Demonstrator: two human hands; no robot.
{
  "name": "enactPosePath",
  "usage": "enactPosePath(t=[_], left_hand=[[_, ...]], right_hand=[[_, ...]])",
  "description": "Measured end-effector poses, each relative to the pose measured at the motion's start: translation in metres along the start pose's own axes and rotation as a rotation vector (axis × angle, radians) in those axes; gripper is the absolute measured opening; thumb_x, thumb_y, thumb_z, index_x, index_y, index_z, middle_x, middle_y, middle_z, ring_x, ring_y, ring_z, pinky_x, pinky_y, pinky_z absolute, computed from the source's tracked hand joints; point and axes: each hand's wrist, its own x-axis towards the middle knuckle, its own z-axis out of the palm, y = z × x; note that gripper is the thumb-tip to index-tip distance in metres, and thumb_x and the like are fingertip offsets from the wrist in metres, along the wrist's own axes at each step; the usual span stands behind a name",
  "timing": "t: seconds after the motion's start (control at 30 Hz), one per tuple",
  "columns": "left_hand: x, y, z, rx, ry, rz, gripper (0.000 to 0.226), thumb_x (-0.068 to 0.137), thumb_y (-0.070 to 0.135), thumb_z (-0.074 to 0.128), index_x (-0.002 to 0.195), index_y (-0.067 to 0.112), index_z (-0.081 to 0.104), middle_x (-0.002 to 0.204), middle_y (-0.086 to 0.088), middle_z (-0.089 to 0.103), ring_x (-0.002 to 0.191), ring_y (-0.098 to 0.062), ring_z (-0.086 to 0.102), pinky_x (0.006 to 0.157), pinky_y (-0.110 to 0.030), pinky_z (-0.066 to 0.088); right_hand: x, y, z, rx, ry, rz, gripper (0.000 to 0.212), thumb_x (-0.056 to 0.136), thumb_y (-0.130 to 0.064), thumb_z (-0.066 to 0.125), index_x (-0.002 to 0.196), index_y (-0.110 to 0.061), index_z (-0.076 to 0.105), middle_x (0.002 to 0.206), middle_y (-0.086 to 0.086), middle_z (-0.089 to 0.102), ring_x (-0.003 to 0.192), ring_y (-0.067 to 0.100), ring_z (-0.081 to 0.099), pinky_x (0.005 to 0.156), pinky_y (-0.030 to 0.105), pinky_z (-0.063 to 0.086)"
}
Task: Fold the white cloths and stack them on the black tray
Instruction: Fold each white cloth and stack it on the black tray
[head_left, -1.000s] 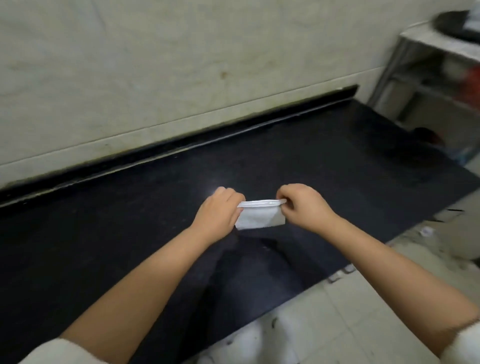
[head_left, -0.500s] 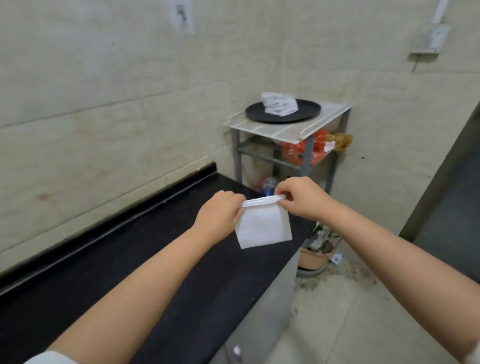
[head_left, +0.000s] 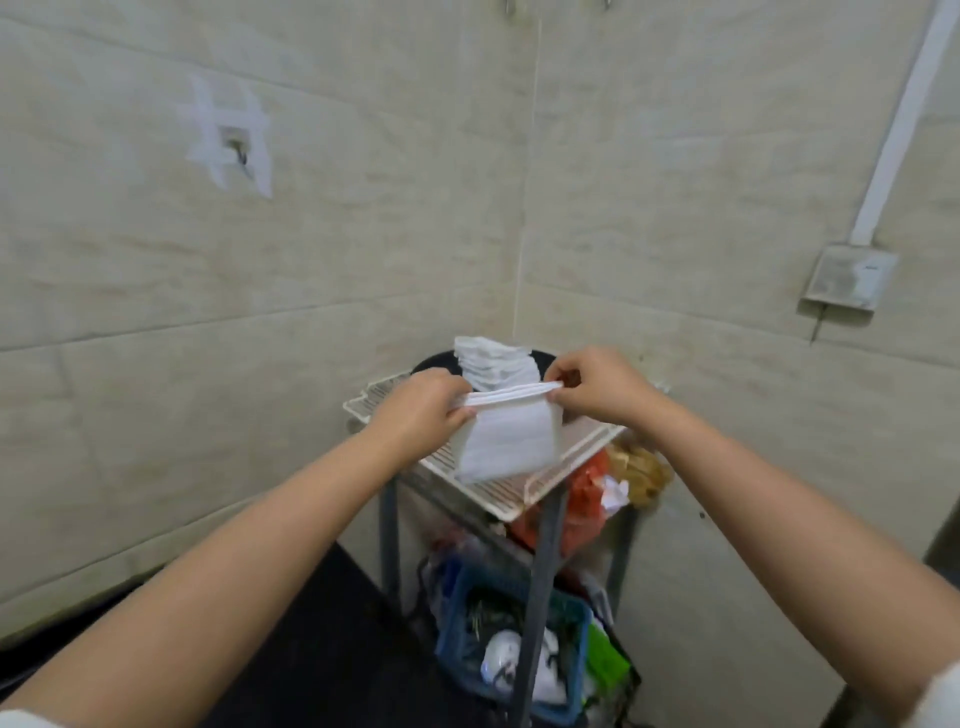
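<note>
White folded cloth (head_left: 506, 436) held up in the air, top edge stretched level between both hands, lower part hanging loose over the slatted white rack top (head_left: 498, 493). Left hand (head_left: 421, 410) curled round the cloth's left upper corner; right hand (head_left: 597, 387) pinching the right upper corner between thumb and fingers. Just behind the cloth, a stack of folded white cloths (head_left: 496, 361) sitting on the black tray (head_left: 434, 364), only the tray's rim showing at left and right of the stack. Tray resting on the rack top, tucked into the corner where the two tiled walls meet. Open room above the stack; walls close behind and to the right of it. Near edge of the rack top jutting toward the viewer, grey metal leg (head_left: 535, 597) below it. Under the rack: red-orange bag (head_left: 582, 499), blue crate (head_left: 519, 639) with clutter. Black counter (head_left: 311, 649) ending at lower left, short of the rack.

Against half a second ago: rack and tray much nearer and now directly under the hands, counter mostly out of view, grip on both corners unchanged, cloth still hanging from its top edge.
</note>
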Motion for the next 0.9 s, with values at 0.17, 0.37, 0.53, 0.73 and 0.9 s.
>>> enactPosePath(t=[0.17, 0.37, 0.53, 0.73, 0.9], left_hand=[[0.097, -0.003, 0.003, -0.129, 0.081, -0.188, 0.022, 0.092, 0.018, 0.054, 0.107, 0.006, 0.064, 0.098, -0.014, 0.071, 0.092, -0.027, 0.066, 0.077, -0.027, 0.040], [0.195, -0.020, 0.031, -0.052, 0.222, -0.332, 0.022, 0.092, 0.019, 0.054, 0.105, 0.007, 0.066, 0.103, -0.015, 0.068, 0.100, -0.032, 0.059, 0.076, -0.031, 0.041], [0.267, -0.041, 0.068, 0.017, 0.375, -0.432, 0.025, 0.092, 0.011, 0.050, 0.108, 0.000, 0.066, 0.112, -0.020, 0.059, 0.105, -0.033, 0.055, 0.085, -0.033, 0.041], [0.304, -0.051, 0.138, 0.067, 0.146, -0.581, 0.030, 0.097, 0.014, 0.044, 0.120, 0.004, 0.060, 0.128, -0.011, 0.051, 0.114, -0.027, 0.052, 0.086, -0.022, 0.036], [0.298, -0.037, 0.167, 0.185, -0.040, -0.611, 0.031, 0.097, 0.016, 0.043, 0.121, 0.008, 0.061, 0.128, -0.010, 0.052, 0.113, -0.027, 0.053, 0.093, -0.029, 0.042]], right_hand=[[0.101, 0.043, -0.018, 0.255, 0.016, 0.096, 0.019, 0.081, 0.003, 0.051, 0.089, -0.004, 0.066, 0.060, 0.002, 0.059, 0.045, 0.005, 0.055, 0.037, 0.009, 0.041], [0.219, 0.094, -0.012, 0.329, 0.039, -0.029, 0.017, 0.078, 0.006, 0.054, 0.085, -0.002, 0.067, 0.078, 0.019, 0.067, 0.065, 0.025, 0.061, 0.061, 0.024, 0.053], [0.317, 0.135, 0.012, 0.283, 0.105, -0.207, 0.020, 0.081, 0.001, 0.053, 0.092, -0.001, 0.069, 0.098, 0.017, 0.070, 0.094, 0.029, 0.063, 0.054, 0.015, 0.035], [0.377, 0.192, 0.071, 0.225, -0.102, -0.345, 0.021, 0.079, 0.003, 0.053, 0.093, 0.005, 0.069, 0.099, 0.025, 0.067, 0.095, 0.034, 0.060, 0.065, 0.025, 0.029], [0.381, 0.232, 0.100, 0.292, -0.285, -0.347, 0.018, 0.080, -0.002, 0.058, 0.093, 0.001, 0.070, 0.097, 0.017, 0.070, 0.092, 0.027, 0.063, 0.064, 0.020, 0.036]])
